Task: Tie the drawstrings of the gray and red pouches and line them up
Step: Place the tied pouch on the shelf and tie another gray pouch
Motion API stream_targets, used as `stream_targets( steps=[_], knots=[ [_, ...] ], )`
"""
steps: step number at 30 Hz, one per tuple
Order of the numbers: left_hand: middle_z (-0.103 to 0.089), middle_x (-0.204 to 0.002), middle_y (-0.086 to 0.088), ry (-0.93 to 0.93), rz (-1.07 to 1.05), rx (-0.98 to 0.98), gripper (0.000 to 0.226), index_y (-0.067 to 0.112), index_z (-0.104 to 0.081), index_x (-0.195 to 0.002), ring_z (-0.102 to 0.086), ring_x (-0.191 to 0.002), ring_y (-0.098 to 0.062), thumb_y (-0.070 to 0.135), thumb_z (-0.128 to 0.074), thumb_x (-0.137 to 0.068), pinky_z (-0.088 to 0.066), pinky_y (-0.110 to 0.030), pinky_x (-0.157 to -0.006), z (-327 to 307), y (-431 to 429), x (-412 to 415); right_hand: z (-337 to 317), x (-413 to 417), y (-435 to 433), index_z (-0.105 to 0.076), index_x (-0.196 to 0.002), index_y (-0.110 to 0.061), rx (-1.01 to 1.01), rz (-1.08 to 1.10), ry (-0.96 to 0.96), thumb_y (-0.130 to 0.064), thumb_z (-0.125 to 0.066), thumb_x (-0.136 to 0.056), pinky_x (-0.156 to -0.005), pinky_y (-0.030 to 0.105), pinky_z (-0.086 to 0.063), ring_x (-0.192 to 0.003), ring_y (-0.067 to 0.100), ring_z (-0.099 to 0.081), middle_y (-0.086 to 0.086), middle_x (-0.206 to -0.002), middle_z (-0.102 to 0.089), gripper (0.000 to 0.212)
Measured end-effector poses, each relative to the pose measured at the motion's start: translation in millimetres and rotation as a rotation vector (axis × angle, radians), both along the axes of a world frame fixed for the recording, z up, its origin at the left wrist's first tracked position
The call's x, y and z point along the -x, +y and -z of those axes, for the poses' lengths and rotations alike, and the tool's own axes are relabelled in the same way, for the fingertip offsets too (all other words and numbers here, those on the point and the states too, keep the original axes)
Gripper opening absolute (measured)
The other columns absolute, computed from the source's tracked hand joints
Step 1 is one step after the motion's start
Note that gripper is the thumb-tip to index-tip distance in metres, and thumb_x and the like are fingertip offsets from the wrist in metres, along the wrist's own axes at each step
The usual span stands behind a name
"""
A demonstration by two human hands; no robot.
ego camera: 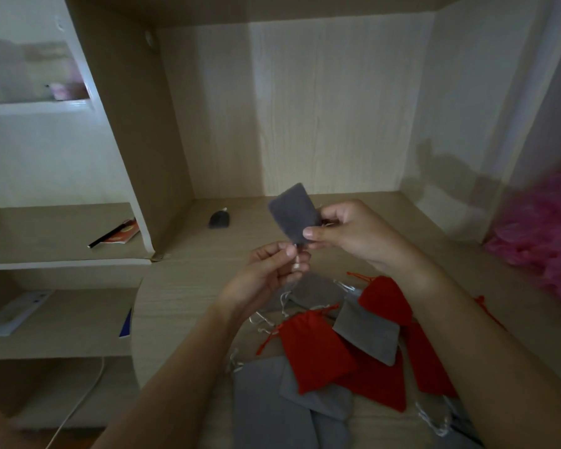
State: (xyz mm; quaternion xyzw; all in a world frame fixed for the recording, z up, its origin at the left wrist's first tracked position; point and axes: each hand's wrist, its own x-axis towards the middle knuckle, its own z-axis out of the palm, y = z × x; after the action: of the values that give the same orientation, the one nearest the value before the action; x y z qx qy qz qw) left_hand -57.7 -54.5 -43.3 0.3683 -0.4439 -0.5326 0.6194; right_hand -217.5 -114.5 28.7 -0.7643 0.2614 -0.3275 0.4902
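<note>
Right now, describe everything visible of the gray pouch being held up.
The gray pouch is a small, flat, roughly rectangular bag of dark, velvety-looking cloth. It is held above the desk, tilted, closed end up and mouth down toward the hands. The right hand pinches its lower right edge between thumb and fingers; the left hand pinches its pale drawstring just below. Any knot is too blurred to tell.

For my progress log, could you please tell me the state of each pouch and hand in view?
held gray pouch: off the desk, mouth down.
right hand: grips that pouch.
left hand: pinches its drawstring.
red pouches: heaped on the desk, not lined up.
other gray pouches: in the same heap.
dark pouch at back: lying alone.
</note>
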Motion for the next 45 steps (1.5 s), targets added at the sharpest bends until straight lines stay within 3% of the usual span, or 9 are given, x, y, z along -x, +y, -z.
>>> stream_targets(
  steps=[5, 11, 18, 23, 28, 30, 32, 40, 45],
  knots=[
    [-0.064, -0.067, -0.002, 0.005, -0.03, 0.03, 0.011, 0.009, -0.069, -0.072, -0.054, -0.055, -0.006, 0.008, -0.059, -0.077, -0.048, -0.015, -0.055, 1.3, -0.5, -4.3, 3.3, 0.5, -3.5, -0.071, -0.093, 0.0, 0.134, 0.068, 0.109, -0.006, -0.072, -0.081, -0.074, 0.025, -0.056, -0.073, 0.014, -0.069, 0.012, -0.082, -0.073, 0.013],
    [-0.057, -0.072, -0.002, 0.069, -0.034, -0.023, 0.021, 0.003, -0.066, -0.096, -0.054, -0.067, -0.01, 0.008, -0.049, -0.084, -0.048, -0.02, -0.061, 4.3, -3.6, -8.5, 5.1, 10.0, -19.2, -0.076, -0.093, -0.015, 0.37, 0.163, 0.381, 0.005, -0.06, -0.084, -0.072, 0.023, -0.055, -0.077, 0.013, -0.069, 0.001, -0.08, -0.073, 0.027],
    [-0.051, -0.068, 0.0, 0.282, 0.038, -0.049, 0.005, 0.011, -0.054, -0.087, -0.053, -0.059, -0.008, 0.01, -0.05, -0.084, -0.05, -0.017, -0.056, 0.5, -5.0, -13.1, -10.3, 31.7, -19.2, -0.076, -0.081, -0.015, 0.539, 0.338, 0.348, -0.022, -0.072, -0.083, -0.062, 0.017, -0.041, -0.065, 0.0, -0.058, -0.012, -0.07, -0.063, 0.009],
    [-0.056, -0.067, -0.001, 0.503, 0.126, 0.013, 0.032, 0.006, -0.07, -0.082, -0.056, -0.057, -0.007, 0.005, -0.088, -0.056, -0.052, -0.017, -0.057, -2.2, -5.3, -30.4, -19.4, 50.1, -29.0, -0.07, -0.07, -0.022, 0.543, 0.357, 0.399, -0.024, -0.062, -0.089, -0.054, 0.008, -0.036, -0.057, 0.0, -0.056, -0.015, -0.059, -0.063, 0.021],
    [-0.061, -0.066, -0.002, 0.86, -0.224, 0.12, 0.031, 0.005, -0.067, -0.092, -0.059, -0.055, -0.006, -0.004, -0.074, -0.063, -0.051, -0.014, -0.057, -0.8, -0.6, -96.1, -26.0, 116.2, -57.6, -0.066, -0.068, -0.014, 0.517, 0.714, 0.208, -0.007, -0.059, -0.087, -0.071, 0.011, -0.038, -0.067, -0.002, -0.056, 0.003, -0.078, -0.065, 0.022],
    [-0.063, -0.067, -0.001, 0.821, -0.252, 0.123, 0.043, 0.006, -0.07, -0.087, -0.06, -0.056, -0.005, -0.003, -0.086, -0.048, -0.051, -0.014, -0.057, 1.6, -1.8, -101.9, -29.3, 139.8, -64.8, -0.065, -0.067, -0.02, 0.426, 0.678, 0.113, -0.009, -0.058, -0.091, -0.076, 0.021, -0.045, -0.065, 0.001, -0.057, 0.004, -0.078, -0.067, 0.026],
    [-0.063, -0.067, 0.001, 0.703, -0.189, 0.084, 0.054, 0.006, -0.073, -0.077, -0.06, -0.056, -0.004, 0.003, -0.095, -0.028, -0.051, -0.014, -0.054, 1.7, -5.7, -90.6, -33.6, 145.0, -65.7, -0.064, -0.07, -0.02, 0.389, 0.611, 0.112, -0.011, -0.056, -0.093, -0.067, 0.009, -0.045, -0.058, -0.004, -0.058, -0.003, -0.071, -0.067, 0.026],
    [-0.065, -0.074, -0.002, 0.254, 0.119, -0.122, 0.048, 0.009, -0.075, -0.085, -0.065, -0.065, -0.01, 0.028, -0.094, -0.046, -0.054, -0.02, -0.058, 0.8, -7.7, -32.8, -35.4, 99.4, -46.0, -0.068, -0.092, 0.006, 0.287, 0.342, 0.051, -0.008, -0.052, -0.095, -0.069, 0.011, -0.051, -0.072, 0.007, -0.065, 0.008, -0.08, -0.071, 0.022],
    [-0.071, -0.099, -0.015, 0.085, 0.306, -0.35, 0.077, 0.0, -0.07, -0.101, -0.07, -0.089, -0.022, 0.064, -0.034, -0.079, -0.058, -0.028, -0.072, -12.3, 0.1, 3.9, -29.7, 55.0, -20.2, -0.067, -0.085, -0.002, 0.21, 0.117, 0.063, -0.009, -0.049, -0.097, -0.078, 0.023, -0.054, -0.08, 0.015, -0.067, 0.017, -0.092, -0.07, 0.023]
  ],
)
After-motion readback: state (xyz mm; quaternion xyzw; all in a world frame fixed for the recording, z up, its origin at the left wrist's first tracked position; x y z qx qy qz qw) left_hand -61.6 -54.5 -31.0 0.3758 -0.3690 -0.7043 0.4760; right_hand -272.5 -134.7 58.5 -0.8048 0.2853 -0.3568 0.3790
